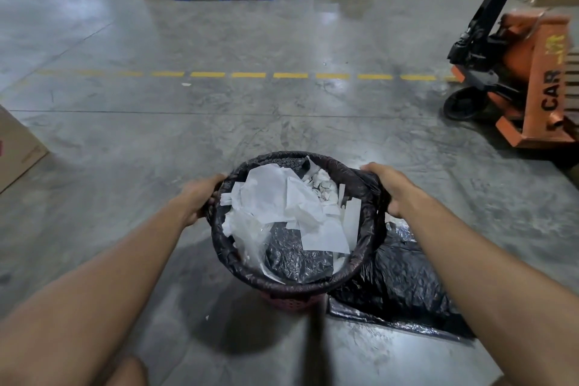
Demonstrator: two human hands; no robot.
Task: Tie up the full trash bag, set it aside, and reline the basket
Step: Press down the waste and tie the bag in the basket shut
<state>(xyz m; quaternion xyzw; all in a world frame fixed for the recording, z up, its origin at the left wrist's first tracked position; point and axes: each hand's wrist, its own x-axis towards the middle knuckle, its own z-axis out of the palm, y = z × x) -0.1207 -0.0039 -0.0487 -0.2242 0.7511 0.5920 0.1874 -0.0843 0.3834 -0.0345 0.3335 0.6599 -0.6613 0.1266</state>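
Nearby, pallet jack (pixel 532 78) reads "CAR"; 2 hands grip trash bag (pixel 360 185) rim.

Can barely see the basket (pixel 289 302) itself, just a strip of pinkish perforated wall at 6 o'clock under the black trash bag (pixel 363 197) folded over its rim. Fingertips of the left hand (pixel 200 197) and right hand (pixel 387 188) tuck out of sight into the plastic. Orange pallet jack (pixel 532 84) at 3 o'clock is cropped, lettering reads only "CAR". Cardboard box (pixel 15 150) at 9 o'clock is cut off too.
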